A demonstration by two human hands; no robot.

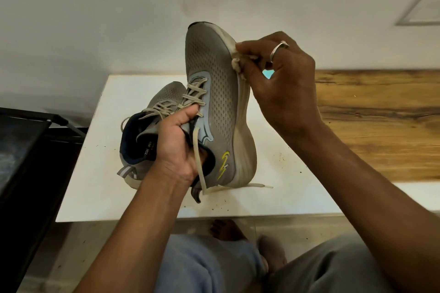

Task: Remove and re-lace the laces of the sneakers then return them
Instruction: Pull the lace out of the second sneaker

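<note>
Two sneakers (215, 93) (166, 93), two hands (176, 147) (281, 83), one wad (235, 63).

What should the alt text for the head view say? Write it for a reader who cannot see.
A left hand grips a grey mesh sneaker with beige laces upright, toe up, while the right hand pinches a small crumpled whitish wad against its pale sole edge. A second grey sneaker lies behind it on a white table.

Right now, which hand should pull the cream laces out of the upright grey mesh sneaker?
Probably the right hand: it only pinches a whitish wad, while the left hand holds the grey mesh sneaker up.
</note>
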